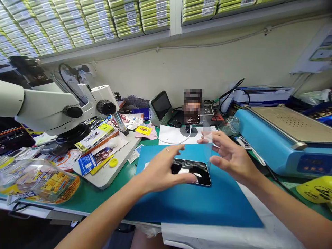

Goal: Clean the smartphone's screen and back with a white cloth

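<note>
A smartphone [204, 173] lies flat on the blue mat [197, 207], its glossy dark face up with light reflected in it. Over its left part hovers my left hand [160, 169], thumb and fingers apart and nothing between them. The thumb crosses above the phone's lower edge; whether it touches is unclear. To the right of the phone, my right hand [230, 155] is raised above the mat, holding a thin clear film [208, 138] upright between fingers and thumb. The film is so transparent that its edges are hard to follow.
A microscope [77, 107] stands at left, near booklets [95, 138] and a plastic jar [46, 180]. Behind the mat, another phone [192, 116] sits on a cabled round stand. A blue machine [275, 148] with a perforated top occupies the right; a yellow bottle [315, 189] lies before it.
</note>
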The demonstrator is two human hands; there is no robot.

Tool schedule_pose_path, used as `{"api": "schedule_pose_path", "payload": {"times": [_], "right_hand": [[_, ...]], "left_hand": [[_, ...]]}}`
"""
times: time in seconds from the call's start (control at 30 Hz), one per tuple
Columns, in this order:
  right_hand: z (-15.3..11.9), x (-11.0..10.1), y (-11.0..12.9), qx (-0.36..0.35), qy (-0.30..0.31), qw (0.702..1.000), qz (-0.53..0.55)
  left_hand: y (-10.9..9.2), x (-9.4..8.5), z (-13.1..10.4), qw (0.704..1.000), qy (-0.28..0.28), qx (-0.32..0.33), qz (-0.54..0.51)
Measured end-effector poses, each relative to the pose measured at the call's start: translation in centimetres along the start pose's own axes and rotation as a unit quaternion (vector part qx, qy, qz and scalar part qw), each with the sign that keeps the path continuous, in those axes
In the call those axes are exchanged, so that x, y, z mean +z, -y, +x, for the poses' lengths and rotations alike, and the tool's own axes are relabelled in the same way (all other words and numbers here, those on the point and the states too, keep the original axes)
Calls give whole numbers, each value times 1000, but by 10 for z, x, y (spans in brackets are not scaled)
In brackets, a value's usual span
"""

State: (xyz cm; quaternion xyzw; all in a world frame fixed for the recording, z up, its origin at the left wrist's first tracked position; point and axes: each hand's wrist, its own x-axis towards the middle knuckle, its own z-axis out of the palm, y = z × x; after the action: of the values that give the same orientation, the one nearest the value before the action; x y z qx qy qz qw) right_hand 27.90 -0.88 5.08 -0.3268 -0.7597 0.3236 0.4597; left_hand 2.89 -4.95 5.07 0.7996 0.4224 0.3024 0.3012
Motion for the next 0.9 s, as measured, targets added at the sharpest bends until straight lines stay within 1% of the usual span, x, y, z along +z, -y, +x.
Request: {"api": "schedule_pose_path", "payload": {"times": [0.03, 0.1, 0.2, 0.27, 0.33, 0.43, 0.5, 0.57, 0.67, 0.77, 0.83, 0.9], "right_hand": [[-5, 6, 2, 11, -12, 999, 45], [-14, 15, 5, 39, -42, 994, 97], [-25, 20, 7, 51, -71, 986, 142], [-31, 22, 7, 45, -75, 984, 154], [-35, 23, 7, 45, -78, 984, 153], [-38, 24, 7, 48, -84, 986, 135], [-37, 22, 8, 50, -76, 989, 119], [-34, 14, 9, 50, -55, 992, 104], [-27, -4, 8, 45, -19, 996, 77], [-26, -18, -1, 68, 28, 997, 20], [-30, -21, -10, 93, 58, 994, -27], [-36, -19, -19, 114, 82, 987, -83]], "left_hand": [[-5, 7, 5, 999, 13, 12, -34], [-11, 21, 13, 994, 27, 26, -101], [-16, 38, 18, 980, 6, 13, -198], [-17, 43, 18, 971, -13, -7, -240], [-17, 45, 18, 970, -18, -15, -242], [-18, 43, 18, 982, -17, -2, -187], [-16, 39, 18, 991, -16, 12, -135], [-13, 31, 18, 996, -4, 20, -82], [-2, 10, 18, 998, 52, 9, -27], [13, -13, 17, 994, 105, -4, 7], [23, -24, 16, 992, 124, -9, 31], [32, -30, 15, 990, 134, -11, 44]]}}
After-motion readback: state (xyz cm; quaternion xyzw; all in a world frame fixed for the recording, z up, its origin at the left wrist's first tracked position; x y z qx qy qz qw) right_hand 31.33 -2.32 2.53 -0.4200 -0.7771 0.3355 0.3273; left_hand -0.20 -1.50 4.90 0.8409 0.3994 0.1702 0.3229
